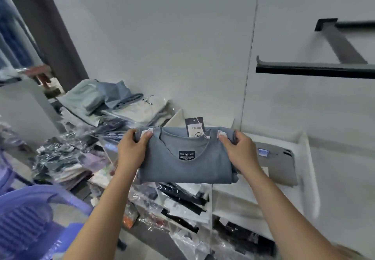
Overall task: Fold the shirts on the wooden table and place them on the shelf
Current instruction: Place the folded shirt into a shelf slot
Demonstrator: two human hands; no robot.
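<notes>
Your left hand and right hand pinch the folded blue shirt by its shoulders; it spans between your grips. Beyond your right grip, a grey shirt lies on the white shelf.

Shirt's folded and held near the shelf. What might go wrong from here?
The left hand and right hand hold the blue shirt only by its top corners, so its folds may sag open. The hang tag sticks up from the collar and may snag. Setting down could rumple the grey shirt on the shelf.

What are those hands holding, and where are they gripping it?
A folded blue-grey shirt, gripped at its shoulders: left hand one side, right hand the other.
</notes>
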